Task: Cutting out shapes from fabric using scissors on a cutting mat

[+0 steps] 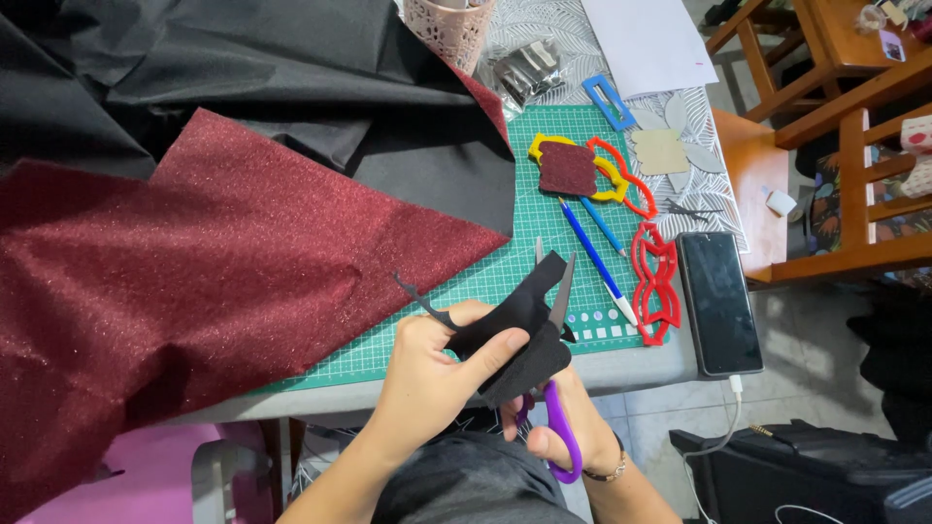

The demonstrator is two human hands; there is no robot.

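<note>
My left hand pinches a small piece of black fabric above the front edge of the green cutting mat. A thin black strip curls off its left side. My right hand grips purple-handled scissors, whose open blades straddle the top of the black piece. A large sheet of dark red glitter fabric lies to the left, over black cloth.
On the mat lie a small red glitter shape, yellow and red plastic templates, and two blue pens. A phone on a cable rests at the table's right edge. A pink cup and wooden chairs stand behind.
</note>
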